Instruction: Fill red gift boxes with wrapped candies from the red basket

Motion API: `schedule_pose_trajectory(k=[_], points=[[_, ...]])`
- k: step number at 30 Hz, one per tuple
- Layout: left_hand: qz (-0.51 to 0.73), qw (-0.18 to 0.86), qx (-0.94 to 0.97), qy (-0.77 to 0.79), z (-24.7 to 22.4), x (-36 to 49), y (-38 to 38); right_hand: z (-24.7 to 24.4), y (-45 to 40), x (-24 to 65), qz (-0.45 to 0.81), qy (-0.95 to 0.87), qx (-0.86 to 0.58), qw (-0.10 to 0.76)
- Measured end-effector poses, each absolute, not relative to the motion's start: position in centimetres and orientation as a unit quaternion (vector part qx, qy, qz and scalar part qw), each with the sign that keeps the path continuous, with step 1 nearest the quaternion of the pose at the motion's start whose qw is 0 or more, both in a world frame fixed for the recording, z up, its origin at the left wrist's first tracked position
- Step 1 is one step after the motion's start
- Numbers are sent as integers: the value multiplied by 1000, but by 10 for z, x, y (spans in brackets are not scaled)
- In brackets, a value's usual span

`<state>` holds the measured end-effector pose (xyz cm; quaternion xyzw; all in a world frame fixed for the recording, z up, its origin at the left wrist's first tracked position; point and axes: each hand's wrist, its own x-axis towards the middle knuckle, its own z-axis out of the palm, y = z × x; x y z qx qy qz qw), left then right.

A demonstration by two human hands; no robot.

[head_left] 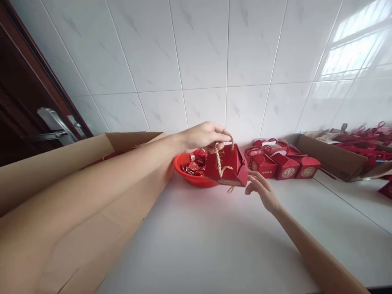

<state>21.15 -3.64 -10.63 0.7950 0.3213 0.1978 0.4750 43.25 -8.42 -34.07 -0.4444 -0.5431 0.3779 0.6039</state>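
A red gift box (229, 163) with a twisted gold rope handle (218, 160) hangs tilted above the white table. My left hand (208, 136) is closed on the rope at the top of the box. At the box's right side is my right hand (261, 190), its fingers apart and the fingertips close to or touching the side. Behind and left of the box stands an orange-red bowl (196, 179) holding small red wrapped packets (194, 165), partly covered by the box.
A large open cardboard box (128, 204) fills the left side. Several closed red boxes (286, 166) stand near the tiled wall on the right. Beyond them is a cardboard carton (330, 157) with red ribboned items. A dark door (27, 81) is at far left.
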Motion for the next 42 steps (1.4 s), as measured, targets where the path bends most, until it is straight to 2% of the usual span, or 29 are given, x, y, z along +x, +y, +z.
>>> schedule_pose_trajectory(k=[6, 13, 18, 23, 32, 37, 42], points=[[176, 596, 728, 289, -149, 252, -24, -349, -88, 436, 419, -495, -400, 647], [315, 789, 461, 254, -222, 232, -31, -340, -94, 431, 442, -528, -409, 599], [343, 803, 361, 327, -275, 201, -33, -340, -92, 421, 480, -556, -437, 520], [366, 736, 405, 401, -303, 175, -34, -350, -91, 408, 503, -563, -452, 475], [390, 465, 656, 447, -312, 152, -48, -340, -89, 388, 426, -625, -448, 476], [392, 321, 747, 430, -310, 150, -57, -330, -86, 381, 387, -652, -476, 446], [333, 289, 800, 408, -301, 145, -74, -326, -82, 373, 323, -662, -514, 440]])
